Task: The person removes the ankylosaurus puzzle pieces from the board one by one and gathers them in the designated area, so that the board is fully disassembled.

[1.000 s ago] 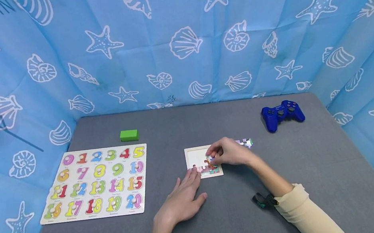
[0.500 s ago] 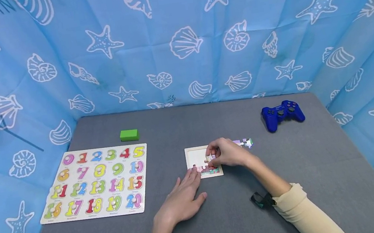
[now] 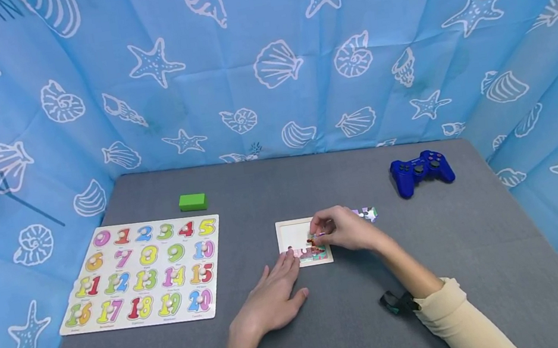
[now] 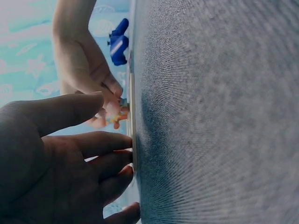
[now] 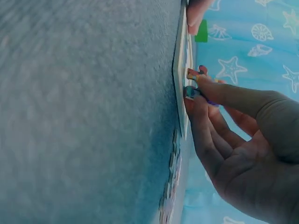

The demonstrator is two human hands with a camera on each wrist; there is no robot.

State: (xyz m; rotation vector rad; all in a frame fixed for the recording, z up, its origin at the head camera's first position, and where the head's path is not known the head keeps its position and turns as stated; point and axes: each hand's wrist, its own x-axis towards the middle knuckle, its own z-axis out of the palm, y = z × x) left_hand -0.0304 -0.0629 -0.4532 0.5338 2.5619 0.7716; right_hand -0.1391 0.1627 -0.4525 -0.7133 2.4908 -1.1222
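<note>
A small wooden jigsaw tray [image 3: 290,232] lies flat at the table's middle, with pink and teal pieces [image 3: 315,253] along its near side. My right hand [image 3: 344,230] pinches a colourful jigsaw piece [image 4: 116,120] between thumb and fingers, over the tray's right part. In the right wrist view the jigsaw piece [image 5: 191,91] is tilted up from the tray; whether it touches the tray, I cannot tell. The fairly straight fingers of my left hand [image 3: 273,298] rest on the tray's near left corner. Loose jigsaw pieces [image 3: 367,213] lie right of the tray, partly hidden behind my right hand.
On the left lies a white number puzzle board [image 3: 139,274] with knobbed pieces. A green block [image 3: 193,202] sits behind it. A blue game controller [image 3: 422,170] is at the back right. A blue shell-patterned curtain [image 3: 244,83] surrounds the grey table [image 3: 345,326].
My right hand has turned the pinched jigsaw piece about and shifted it very slightly to the right over the tray. The left hand has stayed in place.
</note>
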